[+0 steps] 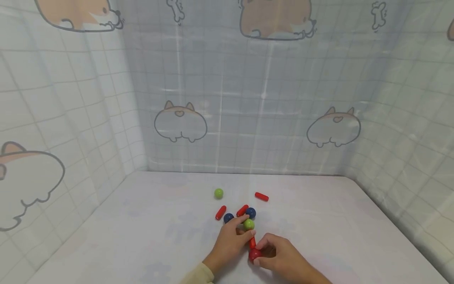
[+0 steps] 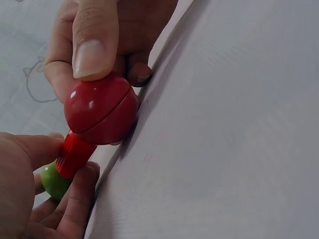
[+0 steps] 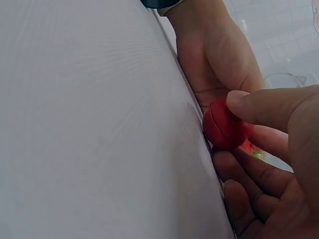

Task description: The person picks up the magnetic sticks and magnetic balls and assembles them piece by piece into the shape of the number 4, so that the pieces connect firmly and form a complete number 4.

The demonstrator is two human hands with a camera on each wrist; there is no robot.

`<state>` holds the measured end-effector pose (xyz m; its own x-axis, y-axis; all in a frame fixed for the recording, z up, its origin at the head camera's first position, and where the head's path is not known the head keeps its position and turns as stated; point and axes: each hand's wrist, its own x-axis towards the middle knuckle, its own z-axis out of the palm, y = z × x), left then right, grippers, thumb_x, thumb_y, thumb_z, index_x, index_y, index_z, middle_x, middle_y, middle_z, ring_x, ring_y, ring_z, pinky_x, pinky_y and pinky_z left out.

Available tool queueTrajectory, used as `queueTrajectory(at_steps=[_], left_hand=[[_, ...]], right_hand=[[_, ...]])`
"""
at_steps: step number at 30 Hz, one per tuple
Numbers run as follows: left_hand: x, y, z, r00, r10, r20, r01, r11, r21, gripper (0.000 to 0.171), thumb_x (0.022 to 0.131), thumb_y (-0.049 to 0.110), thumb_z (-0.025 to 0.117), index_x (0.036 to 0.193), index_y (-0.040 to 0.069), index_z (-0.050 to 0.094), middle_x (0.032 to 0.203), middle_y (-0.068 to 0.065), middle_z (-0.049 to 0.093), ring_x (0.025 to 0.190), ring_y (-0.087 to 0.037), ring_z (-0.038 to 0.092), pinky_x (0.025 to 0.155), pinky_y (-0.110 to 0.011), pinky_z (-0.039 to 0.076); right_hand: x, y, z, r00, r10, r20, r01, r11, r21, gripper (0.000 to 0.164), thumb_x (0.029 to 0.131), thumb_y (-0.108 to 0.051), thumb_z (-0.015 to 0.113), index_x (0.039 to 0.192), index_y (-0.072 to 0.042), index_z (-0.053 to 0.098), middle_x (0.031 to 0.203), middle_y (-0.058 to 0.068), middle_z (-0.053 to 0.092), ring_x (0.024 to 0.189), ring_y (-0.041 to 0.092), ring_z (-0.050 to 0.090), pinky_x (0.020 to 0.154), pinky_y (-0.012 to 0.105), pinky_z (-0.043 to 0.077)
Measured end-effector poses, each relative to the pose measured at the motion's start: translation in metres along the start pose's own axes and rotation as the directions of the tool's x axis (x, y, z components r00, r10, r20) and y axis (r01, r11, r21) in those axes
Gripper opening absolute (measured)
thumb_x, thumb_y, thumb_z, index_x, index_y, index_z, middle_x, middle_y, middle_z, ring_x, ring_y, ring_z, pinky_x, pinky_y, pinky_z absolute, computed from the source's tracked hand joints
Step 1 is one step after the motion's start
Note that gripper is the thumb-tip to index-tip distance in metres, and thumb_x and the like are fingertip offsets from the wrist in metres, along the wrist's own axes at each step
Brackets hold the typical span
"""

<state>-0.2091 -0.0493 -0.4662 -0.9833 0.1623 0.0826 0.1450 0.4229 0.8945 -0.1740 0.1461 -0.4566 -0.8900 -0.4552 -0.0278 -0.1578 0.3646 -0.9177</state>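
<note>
In the head view my right hand [image 1: 283, 255] pinches a dark red ball [image 1: 253, 255] between thumb and fingers, low over the table. The ball meets one end of a short red stick [image 1: 252, 242], whose far end meets a light green ball [image 1: 249, 224]. My left hand [image 1: 229, 238] holds this stick between thumb and fingers, its index finger reaching along the green ball. Ridges show on the stick [image 2: 75, 155] in the left wrist view, and a seam runs round the red ball [image 2: 102, 109]. Whether stick and red ball are joined I cannot tell.
Beyond the left hand lie two dark blue balls, one [image 1: 250, 213] near its fingertips and one [image 1: 228, 218] partly hidden by it. Red sticks [image 1: 220, 212] lie around them, another [image 1: 261, 196] farther back. A second green ball [image 1: 218, 193] sits behind. Patterned curtains [image 1: 227, 138] enclose the table [image 1: 319, 205].
</note>
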Motion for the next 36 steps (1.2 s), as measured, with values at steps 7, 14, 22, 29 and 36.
queueTrajectory(at_steps=[7, 14, 22, 29, 36], left_hand=[[-0.002, 0.005, 0.002, 0.998, -0.049, 0.024, 0.049, 0.998, 0.032, 0.061, 0.089, 0.03, 0.077, 0.144, 0.016, 0.056, 0.082, 0.002, 0.06, 0.075, -0.014, 0.055, 0.063, -0.025, 0.051], [-0.006, 0.016, 0.001, 0.993, -0.085, 0.086, 0.075, 0.991, 0.113, 0.067, 0.09, 0.026, 0.075, 0.149, 0.008, 0.048, 0.094, 0.003, 0.059, 0.086, -0.015, 0.055, 0.072, -0.027, 0.054], [-0.006, 0.019, -0.003, 0.99, -0.044, 0.131, 0.024, 0.988, 0.154, 0.065, 0.093, 0.022, 0.071, 0.149, 0.002, 0.045, 0.129, -0.003, 0.06, 0.104, -0.018, 0.057, 0.093, -0.044, 0.054], [-0.01, 0.011, -0.014, 0.982, -0.089, 0.164, 0.074, 0.993, 0.093, 0.057, 0.096, 0.017, 0.065, 0.149, 0.005, 0.047, 0.13, -0.001, 0.061, 0.087, -0.014, 0.06, 0.076, -0.03, 0.056], [-0.01, 0.007, -0.02, 0.98, -0.079, 0.181, 0.068, 0.996, 0.066, 0.051, 0.096, 0.013, 0.063, 0.145, 0.01, 0.054, 0.124, -0.002, 0.064, 0.087, -0.019, 0.065, 0.073, -0.029, 0.055]], right_hand=[[0.001, 0.002, -0.001, 1.0, 0.011, 0.011, -0.011, 1.0, 0.011, 0.022, 0.087, -0.026, 0.079, 0.103, -0.016, 0.069, 0.099, 0.0, 0.068, 0.091, 0.023, 0.06, 0.079, 0.024, 0.053], [0.004, 0.002, 0.0, 1.0, 0.012, 0.008, -0.012, 1.0, -0.005, 0.021, 0.087, -0.026, 0.079, 0.103, -0.016, 0.069, 0.098, -0.001, 0.068, 0.09, 0.022, 0.06, 0.079, 0.025, 0.053], [0.005, 0.0, -0.001, 1.0, 0.003, 0.015, -0.003, 1.0, -0.006, 0.019, 0.087, -0.024, 0.079, 0.102, -0.016, 0.069, 0.095, -0.001, 0.068, 0.087, 0.021, 0.06, 0.077, 0.024, 0.053], [0.006, 0.001, 0.001, 0.999, 0.023, 0.025, -0.023, 1.0, 0.006, 0.02, 0.087, -0.026, 0.079, 0.103, -0.016, 0.07, 0.093, 0.001, 0.069, 0.086, 0.023, 0.06, 0.075, 0.025, 0.053], [0.009, 0.0, 0.001, 0.997, 0.073, 0.001, -0.073, 0.997, -0.006, 0.022, 0.087, -0.026, 0.079, 0.103, -0.016, 0.07, 0.093, 0.001, 0.068, 0.086, 0.022, 0.06, 0.077, 0.03, 0.055]])
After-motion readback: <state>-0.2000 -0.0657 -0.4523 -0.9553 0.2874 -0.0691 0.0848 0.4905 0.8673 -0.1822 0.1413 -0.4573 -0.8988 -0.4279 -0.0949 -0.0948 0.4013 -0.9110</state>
